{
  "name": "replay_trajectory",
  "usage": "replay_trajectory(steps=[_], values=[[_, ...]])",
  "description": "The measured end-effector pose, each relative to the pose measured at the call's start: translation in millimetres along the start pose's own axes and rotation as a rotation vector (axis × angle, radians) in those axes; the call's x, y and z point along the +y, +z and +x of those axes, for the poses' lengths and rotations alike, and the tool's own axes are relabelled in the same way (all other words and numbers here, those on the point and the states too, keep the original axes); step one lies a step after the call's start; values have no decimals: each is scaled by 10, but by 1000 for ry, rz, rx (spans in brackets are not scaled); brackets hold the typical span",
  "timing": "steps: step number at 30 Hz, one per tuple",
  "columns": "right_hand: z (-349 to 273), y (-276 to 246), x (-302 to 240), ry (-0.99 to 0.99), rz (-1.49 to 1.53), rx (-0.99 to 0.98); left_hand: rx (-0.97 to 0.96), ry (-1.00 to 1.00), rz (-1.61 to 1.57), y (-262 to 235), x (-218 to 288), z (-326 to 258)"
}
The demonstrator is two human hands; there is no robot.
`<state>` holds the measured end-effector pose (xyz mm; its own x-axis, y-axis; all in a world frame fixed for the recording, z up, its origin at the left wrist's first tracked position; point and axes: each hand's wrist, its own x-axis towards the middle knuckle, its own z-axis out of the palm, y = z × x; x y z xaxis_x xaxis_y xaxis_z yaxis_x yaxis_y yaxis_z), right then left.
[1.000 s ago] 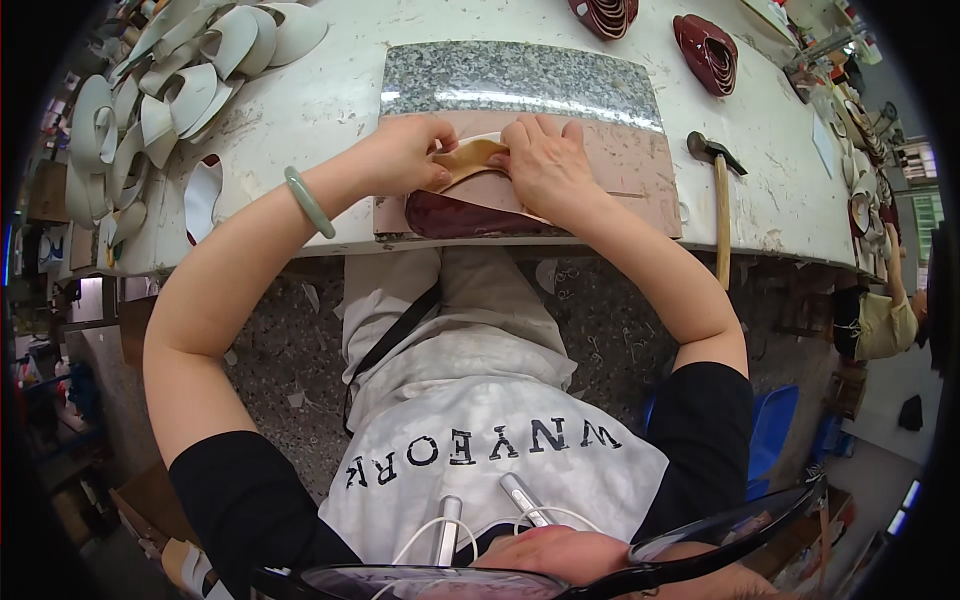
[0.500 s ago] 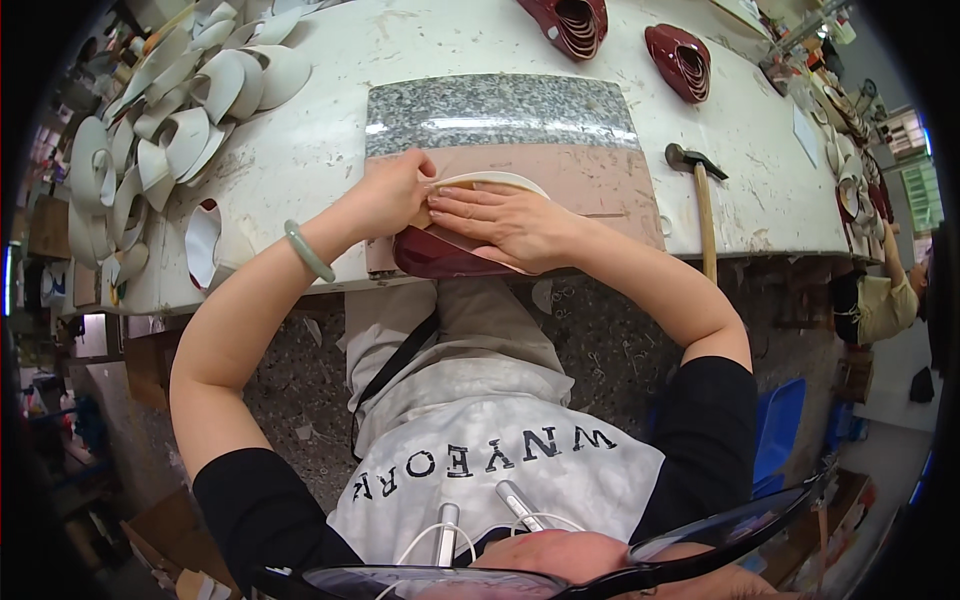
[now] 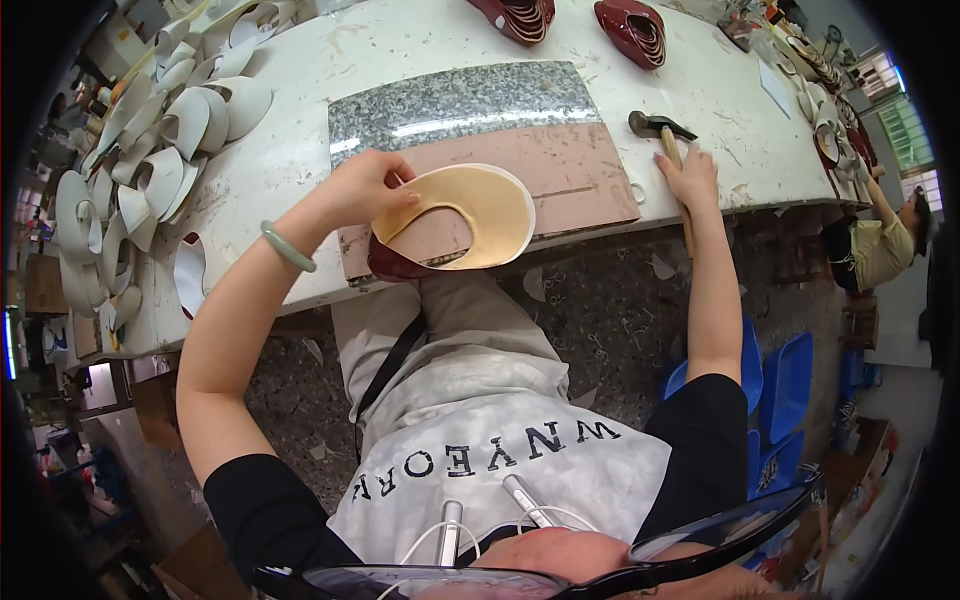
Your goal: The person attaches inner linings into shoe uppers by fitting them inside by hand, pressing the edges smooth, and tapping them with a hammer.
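Pale curved pieces (image 3: 165, 150) are lying heaped | left hand (image 3: 362, 190) is pinching a yellow-faced U-shaped piece (image 3: 500, 215) by its left end, over a pinkish board (image 3: 580, 175) | right hand (image 3: 694, 182) is straddling the handle of a hammer (image 3: 669, 145), whether gripping cannot be told

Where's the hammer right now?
In the head view, the hammer is toward the right of the white table, just right of the pink board, with the person's right hand at its wooden handle.
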<state>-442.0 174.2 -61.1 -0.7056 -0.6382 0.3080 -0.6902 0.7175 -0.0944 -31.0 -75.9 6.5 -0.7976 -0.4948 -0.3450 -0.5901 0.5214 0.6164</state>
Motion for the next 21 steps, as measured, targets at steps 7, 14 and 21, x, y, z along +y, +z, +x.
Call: replay_trajectory(steps=[7,14,21], values=[[-59,-356,-459,-264,535,217,149,11,-177,159,298,582],[-577,-654,-1568,-774,434,26,150,2,-136,198,482,924],[-708,-657,-1447,-668,546,48,215,95,-129,224,466,955]])
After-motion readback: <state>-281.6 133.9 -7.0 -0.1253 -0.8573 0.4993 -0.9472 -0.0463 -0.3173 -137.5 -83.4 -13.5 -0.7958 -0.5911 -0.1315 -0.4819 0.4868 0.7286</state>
